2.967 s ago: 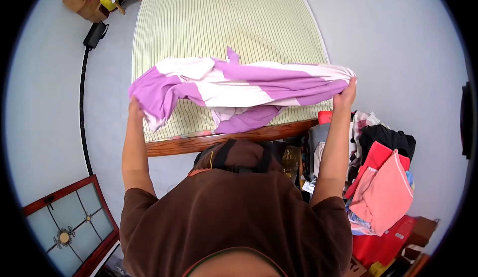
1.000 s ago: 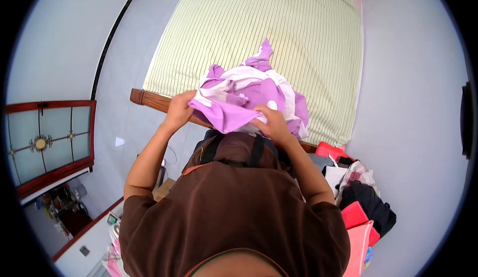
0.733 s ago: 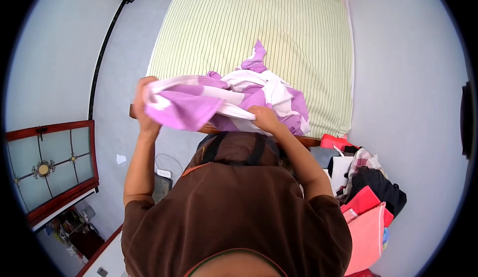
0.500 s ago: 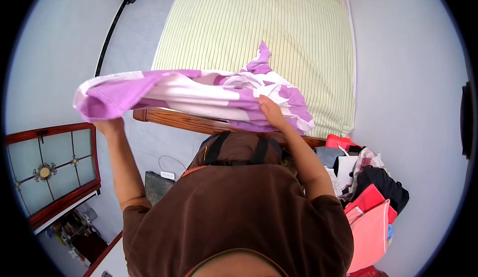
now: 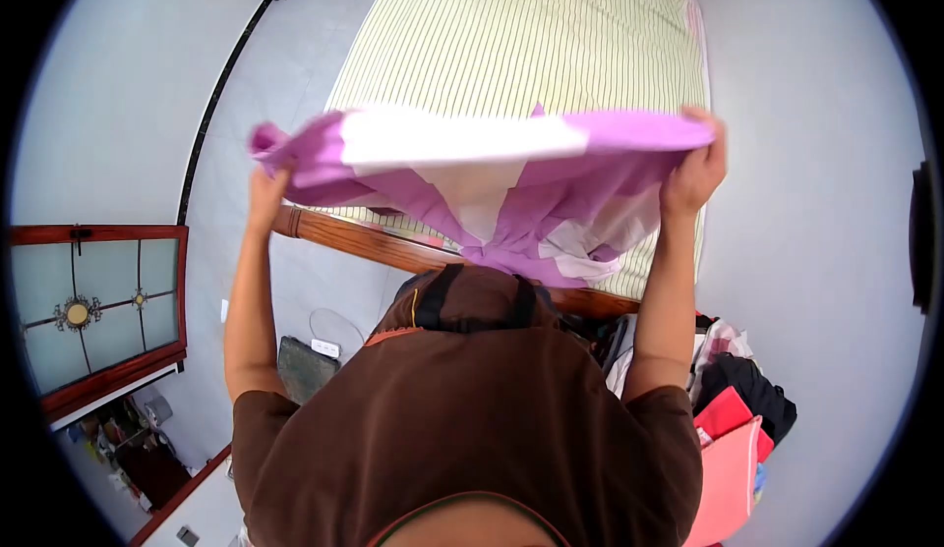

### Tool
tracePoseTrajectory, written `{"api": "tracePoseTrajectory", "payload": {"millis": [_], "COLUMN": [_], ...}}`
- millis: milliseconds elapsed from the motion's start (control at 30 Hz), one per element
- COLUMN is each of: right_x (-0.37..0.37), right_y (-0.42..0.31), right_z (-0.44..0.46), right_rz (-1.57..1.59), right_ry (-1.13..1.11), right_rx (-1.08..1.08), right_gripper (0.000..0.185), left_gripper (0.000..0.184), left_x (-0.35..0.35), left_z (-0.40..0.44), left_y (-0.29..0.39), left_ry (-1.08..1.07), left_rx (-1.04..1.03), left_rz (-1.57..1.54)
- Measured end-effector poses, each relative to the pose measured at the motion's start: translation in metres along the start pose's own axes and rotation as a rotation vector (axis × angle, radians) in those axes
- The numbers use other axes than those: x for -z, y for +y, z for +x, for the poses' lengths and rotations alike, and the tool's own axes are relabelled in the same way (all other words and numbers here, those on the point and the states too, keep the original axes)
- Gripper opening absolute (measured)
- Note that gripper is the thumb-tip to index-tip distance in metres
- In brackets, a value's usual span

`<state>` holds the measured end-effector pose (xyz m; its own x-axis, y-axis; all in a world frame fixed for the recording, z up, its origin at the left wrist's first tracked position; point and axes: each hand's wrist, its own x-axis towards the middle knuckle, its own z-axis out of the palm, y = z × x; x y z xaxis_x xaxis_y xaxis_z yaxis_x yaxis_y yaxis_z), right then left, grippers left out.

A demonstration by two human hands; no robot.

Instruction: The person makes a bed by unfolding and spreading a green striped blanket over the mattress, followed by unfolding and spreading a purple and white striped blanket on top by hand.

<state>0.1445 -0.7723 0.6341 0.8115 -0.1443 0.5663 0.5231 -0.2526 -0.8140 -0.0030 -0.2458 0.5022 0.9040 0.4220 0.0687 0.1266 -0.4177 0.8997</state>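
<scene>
A large purple-and-white sheet [image 5: 462, 144] is stretched sideways in front of me, its upper edge pulled nearly straight and blurred by motion. My left hand [image 5: 267, 195] is closed on the sheet's left end, where the fabric bunches up. At the other end, my right hand [image 5: 696, 175] grips the upper right corner, fingers wrapped over the edge. The middle of the sheet sags in folds towards the wooden bed frame [image 5: 369, 244]. Behind it lies the bed with a pale green striped cover [image 5: 531, 36].
Clothes and fabric, including a black garment [image 5: 742, 395] and a pink cloth [image 5: 726, 478], are piled at lower right. A white power strip [image 5: 325, 347] lies on the floor at left. A red-framed glass door [image 5: 103, 316] stands further left, with walls either side.
My right hand has moved right and up, from the bunched middle to the right corner. My left hand has shifted right and up. The sheet has spread wider, and the view has moved slightly.
</scene>
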Motion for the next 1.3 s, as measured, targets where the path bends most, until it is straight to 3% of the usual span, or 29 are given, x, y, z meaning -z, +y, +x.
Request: {"api": "tracePoseTrajectory", "payload": {"millis": [33, 67, 100, 133, 167, 233, 267, 300, 333, 400, 500, 633, 733, 767, 833, 967, 1067, 1133, 1167, 1200, 1300], "right_x": [0.005, 0.019, 0.025, 0.030, 0.040, 0.073, 0.093, 0.112, 0.126, 0.133, 0.121, 0.125, 0.135, 0.135, 0.134, 0.090, 0.011, -0.032, -0.048, -0.060, -0.080], "right_y": [0.009, 0.030, 0.040, 0.063, 0.084, 0.133, 0.157, 0.178, 0.188, 0.185, 0.161, 0.178, 0.194, 0.199, 0.211, 0.231, 0.185, 0.145, 0.108, 0.075, 0.030], "right_z": [-0.015, -0.035, -0.053, -0.081, -0.112, -0.183, -0.221, -0.256, -0.283, -0.308, -0.306, -0.310, -0.329, -0.338, -0.355, -0.347, -0.273, -0.241, -0.220, -0.201, -0.187], "right_rz": [-0.164, -0.296, -0.548, -0.644, -0.781, -0.769, -0.810, -0.848, -0.823, -1.037, -1.271, -1.393, -1.311, -1.280, -1.219, -0.893, -0.440, -0.005, 0.124, 0.256, 0.424], "right_ry": [-0.126, -0.362, -0.611, -0.739, -0.911, -1.112, -1.081, -1.051, -0.950, -0.670, -0.610, -0.737, -0.882, -0.935, -1.038, -0.841, -0.778, -0.843, -0.960, -1.072, -1.374], "right_rx": [0.114, -0.035, -0.209, -0.175, -0.415, -0.597, -0.702, -0.807, -0.805, -1.016, -1.006, -1.040, -1.135, -1.119, -1.082, -0.822, -0.649, -0.635, -0.791, -0.946, -0.458], "right_gripper": [0.022, 0.020, 0.021, 0.027, 0.036, 0.046, 0.049, 0.053, 0.056, 0.048, 0.066, 0.088, 0.066, 0.056, 0.041, 0.035, 0.027, 0.024, 0.025, 0.025, 0.025], "left_gripper": [0.031, 0.032, 0.032, 0.029, 0.027, 0.025, 0.026, 0.027, 0.028, 0.027, 0.029, 0.032, 0.036, 0.036, 0.035, 0.034, 0.043, 0.066, 0.074, 0.079, 0.085], "left_x": [-0.003, -0.012, -0.021, -0.029, -0.034, -0.046, -0.051, -0.056, -0.063, -0.072, -0.076, -0.079, -0.074, -0.073, -0.072, -0.091, -0.118, -0.150, -0.168, -0.186, -0.236], "left_z": [-0.012, -0.027, -0.045, -0.068, -0.086, -0.126, -0.144, -0.158, -0.170, -0.186, -0.196, -0.189, -0.172, -0.168, -0.164, -0.155, -0.140, -0.129, -0.119, -0.111, -0.091], "left_y": [-0.040, -0.066, -0.090, -0.127, -0.129, -0.154, -0.170, -0.166, -0.158, -0.154, -0.161, -0.157, -0.135, -0.118, -0.105, -0.079, -0.071, -0.077, -0.064, -0.052, -0.019], "left_ry": [-0.129, -0.255, -0.384, -0.412, -0.591, -0.689, -0.733, -0.768, -0.802, -0.811, -0.837, -0.790, -0.737, -0.655, -0.565, -0.484, -0.474, -0.485, -0.480, -0.511, -0.601], "left_rx": [0.124, 0.207, 0.133, -0.077, 0.155, 0.253, 0.368, 0.350, 0.335, 0.356, 0.260, 0.107, 0.117, 0.249, 0.287, 0.340, 0.230, 0.161, 0.015, 0.032, -0.035], "left_rz": [0.108, 0.312, 0.499, 0.547, 0.553, 0.588, 0.653, 0.608, 0.563, 0.540, 0.556, 0.547, 0.434, 0.392, 0.343, 0.281, 0.307, 0.250, 0.264, 0.347, 0.300]}}
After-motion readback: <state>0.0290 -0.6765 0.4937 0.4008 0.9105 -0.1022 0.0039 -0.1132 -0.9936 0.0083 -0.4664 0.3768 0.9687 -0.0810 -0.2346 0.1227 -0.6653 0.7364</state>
